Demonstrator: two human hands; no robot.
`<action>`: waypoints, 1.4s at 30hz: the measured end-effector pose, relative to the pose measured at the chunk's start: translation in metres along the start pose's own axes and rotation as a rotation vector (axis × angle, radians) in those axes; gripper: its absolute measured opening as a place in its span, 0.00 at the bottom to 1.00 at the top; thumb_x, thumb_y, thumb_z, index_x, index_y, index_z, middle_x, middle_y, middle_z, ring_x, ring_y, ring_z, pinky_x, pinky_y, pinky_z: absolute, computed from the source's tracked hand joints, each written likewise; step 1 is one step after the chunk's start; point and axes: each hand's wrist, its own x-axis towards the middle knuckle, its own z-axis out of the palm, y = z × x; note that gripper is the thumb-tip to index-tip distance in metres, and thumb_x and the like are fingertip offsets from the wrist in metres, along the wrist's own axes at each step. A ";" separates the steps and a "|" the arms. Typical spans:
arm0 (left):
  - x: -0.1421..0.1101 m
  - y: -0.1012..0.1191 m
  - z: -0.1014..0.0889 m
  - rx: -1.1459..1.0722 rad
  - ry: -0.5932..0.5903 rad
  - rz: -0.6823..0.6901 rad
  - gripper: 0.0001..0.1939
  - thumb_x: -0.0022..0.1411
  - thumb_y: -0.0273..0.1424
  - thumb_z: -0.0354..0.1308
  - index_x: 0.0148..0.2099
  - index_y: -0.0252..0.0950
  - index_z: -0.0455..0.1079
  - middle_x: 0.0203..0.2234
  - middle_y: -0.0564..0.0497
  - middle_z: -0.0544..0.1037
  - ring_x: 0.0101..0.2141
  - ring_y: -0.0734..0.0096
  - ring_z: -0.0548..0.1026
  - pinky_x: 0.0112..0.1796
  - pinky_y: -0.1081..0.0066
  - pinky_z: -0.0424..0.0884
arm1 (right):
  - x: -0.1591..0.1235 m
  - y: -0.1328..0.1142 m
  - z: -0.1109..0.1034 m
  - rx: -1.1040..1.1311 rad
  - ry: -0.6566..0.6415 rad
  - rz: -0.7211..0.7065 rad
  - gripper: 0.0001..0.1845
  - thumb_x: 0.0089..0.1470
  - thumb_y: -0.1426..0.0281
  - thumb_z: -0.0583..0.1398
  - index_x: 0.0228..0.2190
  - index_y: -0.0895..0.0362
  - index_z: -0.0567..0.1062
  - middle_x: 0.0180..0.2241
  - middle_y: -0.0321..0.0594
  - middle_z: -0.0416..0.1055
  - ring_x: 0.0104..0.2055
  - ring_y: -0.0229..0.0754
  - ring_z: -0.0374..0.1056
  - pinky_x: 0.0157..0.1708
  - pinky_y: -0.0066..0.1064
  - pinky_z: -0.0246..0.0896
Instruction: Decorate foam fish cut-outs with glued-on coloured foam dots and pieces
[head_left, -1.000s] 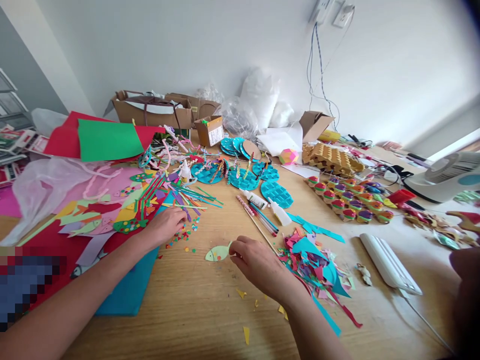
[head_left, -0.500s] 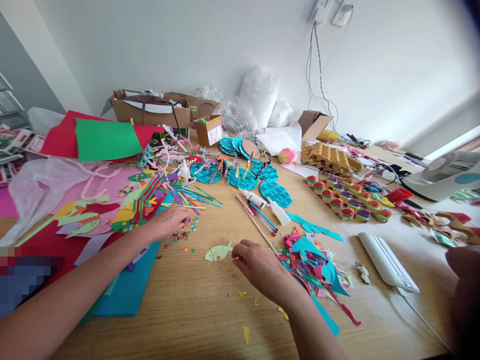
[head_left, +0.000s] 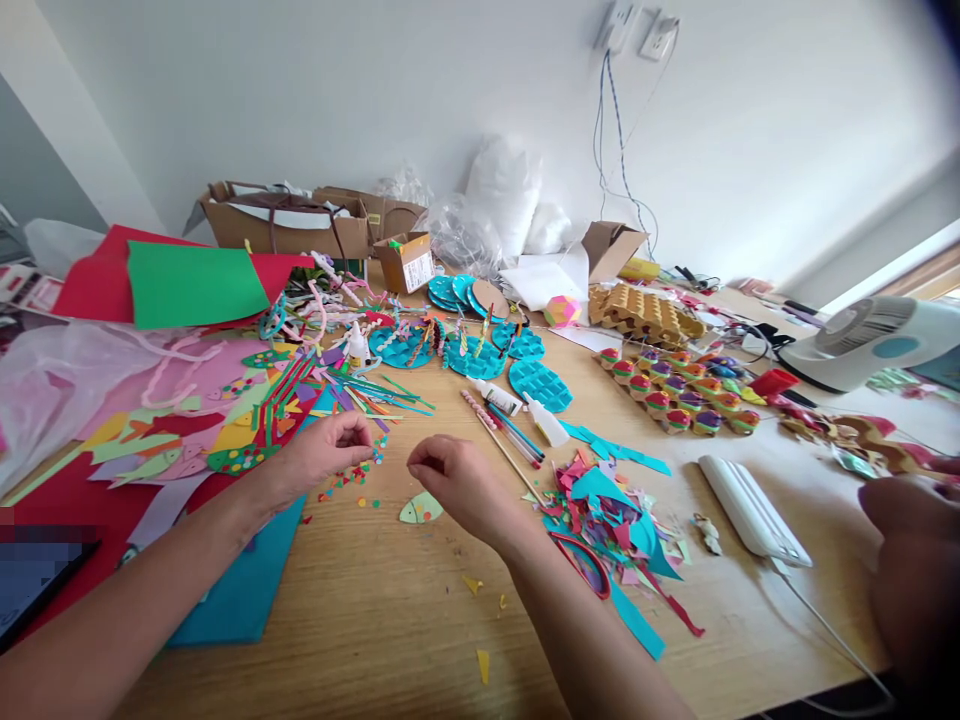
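A pale green paper fish (head_left: 417, 509) lies flat on the table, its tail end covered by my right hand (head_left: 459, 485). That hand hovers over it with thumb and fingers pinched together; whatever is between the tips is too small to make out. To the left, my left hand (head_left: 330, 450) is curled with thumb and fingertips close together, just above small coloured paper dots (head_left: 360, 475). I cannot see whether a dot is in its fingers. Red-handled scissors (head_left: 583, 562) lie partly hidden by my right forearm and paper scraps.
Right of my hands are a scrap pile (head_left: 600, 505), glue bottles (head_left: 547, 422), pens (head_left: 516, 435) and a white power strip (head_left: 754, 510). Paper fish cut-outs (head_left: 161, 450) lie on coloured sheets at left. Blue discs (head_left: 472, 353) stand behind. Someone's blurred hand (head_left: 911, 525) shows at the right edge.
My right hand has moved left and up from the fish's tail to above its body. My left hand's fingers have lifted slightly from the dots. The view has turned a little right.
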 end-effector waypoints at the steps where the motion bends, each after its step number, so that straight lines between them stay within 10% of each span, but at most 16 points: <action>1: -0.001 0.002 0.002 -0.041 0.003 0.002 0.10 0.49 0.37 0.55 0.28 0.36 0.60 0.20 0.58 0.65 0.24 0.74 0.67 0.26 0.74 0.63 | 0.004 -0.002 0.002 0.012 0.008 0.001 0.06 0.49 0.77 0.56 0.27 0.58 0.74 0.28 0.36 0.72 0.30 0.34 0.65 0.30 0.22 0.55; 32: -0.007 0.001 0.038 0.186 -0.041 0.066 0.07 0.53 0.30 0.50 0.35 0.36 0.66 0.26 0.53 0.73 0.28 0.69 0.72 0.28 0.72 0.66 | 0.004 0.013 -0.002 -0.257 -0.173 -0.003 0.10 0.49 0.76 0.53 0.31 0.59 0.74 0.31 0.38 0.72 0.30 0.34 0.63 0.28 0.23 0.51; 42: -0.042 -0.035 0.067 0.657 -0.017 0.456 0.14 0.60 0.19 0.43 0.38 0.34 0.69 0.36 0.48 0.73 0.39 0.68 0.70 0.41 0.69 0.68 | 0.005 0.034 0.009 -0.440 -0.343 -0.048 0.12 0.48 0.76 0.53 0.31 0.56 0.75 0.33 0.40 0.74 0.32 0.38 0.66 0.25 0.26 0.48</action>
